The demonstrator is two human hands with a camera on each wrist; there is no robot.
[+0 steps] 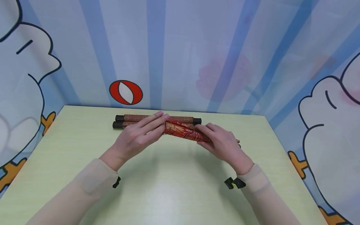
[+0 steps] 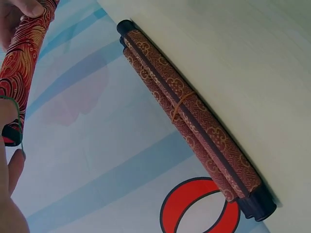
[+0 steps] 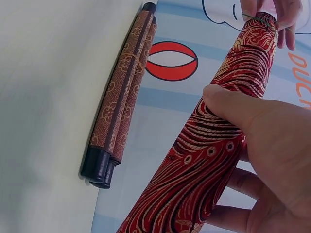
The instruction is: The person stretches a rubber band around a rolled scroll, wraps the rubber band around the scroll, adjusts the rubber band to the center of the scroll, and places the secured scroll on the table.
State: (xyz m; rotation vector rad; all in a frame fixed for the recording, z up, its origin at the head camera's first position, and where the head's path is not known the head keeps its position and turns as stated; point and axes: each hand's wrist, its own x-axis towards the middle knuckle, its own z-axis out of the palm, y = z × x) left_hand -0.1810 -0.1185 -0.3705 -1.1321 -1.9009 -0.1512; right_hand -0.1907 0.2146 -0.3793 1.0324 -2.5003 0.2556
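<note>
Above the table, both hands hold a long, narrow red pouch (image 1: 184,130) with gold and black swirls, slightly tilted down to the right. My left hand (image 1: 140,134) grips its left end, where a thin green cord (image 3: 265,20) runs round the mouth. In the right wrist view my right hand (image 3: 272,155) holds the pouch (image 3: 209,145) with the thumb on top and fingers underneath. Behind the hands lies a brown patterned scroll (image 1: 182,119), two black-ended rolls side by side, bound by a thin orange cord (image 2: 182,104). What the pouch contains is hidden.
The pale table (image 1: 168,187) extends in front of the hands. At its back edge rises a blue-striped backdrop (image 1: 180,47) with cartoon figures and a red oval print (image 1: 115,91). The scroll lies near that back edge.
</note>
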